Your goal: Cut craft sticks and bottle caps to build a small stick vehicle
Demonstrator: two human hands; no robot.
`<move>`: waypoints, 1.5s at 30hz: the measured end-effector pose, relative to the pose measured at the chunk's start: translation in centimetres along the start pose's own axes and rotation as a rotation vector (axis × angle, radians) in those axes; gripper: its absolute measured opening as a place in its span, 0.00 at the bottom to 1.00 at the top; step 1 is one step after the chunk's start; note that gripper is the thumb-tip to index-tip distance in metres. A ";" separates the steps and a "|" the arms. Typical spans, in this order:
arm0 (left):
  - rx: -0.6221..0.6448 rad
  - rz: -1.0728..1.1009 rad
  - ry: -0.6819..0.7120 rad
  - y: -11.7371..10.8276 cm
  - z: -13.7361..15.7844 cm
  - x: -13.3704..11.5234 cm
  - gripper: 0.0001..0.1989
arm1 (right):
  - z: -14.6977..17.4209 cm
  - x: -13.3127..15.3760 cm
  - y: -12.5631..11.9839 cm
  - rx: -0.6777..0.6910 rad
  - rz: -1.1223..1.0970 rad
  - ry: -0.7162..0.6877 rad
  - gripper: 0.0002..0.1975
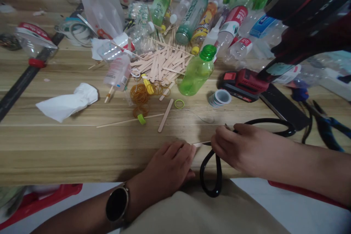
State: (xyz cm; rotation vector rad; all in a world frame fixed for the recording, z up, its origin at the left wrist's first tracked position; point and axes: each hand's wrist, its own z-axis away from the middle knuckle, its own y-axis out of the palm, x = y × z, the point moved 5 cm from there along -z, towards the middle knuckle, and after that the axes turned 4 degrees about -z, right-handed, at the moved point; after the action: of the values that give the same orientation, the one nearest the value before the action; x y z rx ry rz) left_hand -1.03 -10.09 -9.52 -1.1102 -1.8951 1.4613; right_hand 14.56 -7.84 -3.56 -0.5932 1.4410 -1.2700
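At the near edge of the counter [131,166], the left hand [174,159] holds a pale stick [196,145] under its fingers. The right hand [241,150] is closed around black scissors [219,172], whose blade is beside the stick's end; I cannot tell if they touch. The counter shows striped wood grain. Below its near edge the floor [260,204] is white, and at the left is a red basket [41,204] with unclear contents. Near the counter's middle, an open-mouthed green bottle [196,75] is beside heaped flat sticks [161,62]. Many plastic bottles [193,14] crowd toward the far edge.
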 end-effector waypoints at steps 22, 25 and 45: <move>0.027 0.012 0.003 0.3 0.2 0.0 0.25 | -0.1 0.0 -0.3 -0.004 -0.043 -0.006 0.06; 0.036 0.010 0.005 0.4 0.3 0.0 0.26 | -0.2 0.0 -0.6 0.006 -0.027 -0.019 0.05; 0.077 0.026 -0.003 0.2 0.2 0.0 0.26 | 0.1 0.0 -0.1 -0.016 -0.062 0.001 0.04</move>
State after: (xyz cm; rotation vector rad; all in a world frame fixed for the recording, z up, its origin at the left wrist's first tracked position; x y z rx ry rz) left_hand -1.12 -10.22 -9.81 -1.1015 -1.8163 1.5378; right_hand 14.61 -7.89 -3.50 -0.6519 1.4445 -1.3086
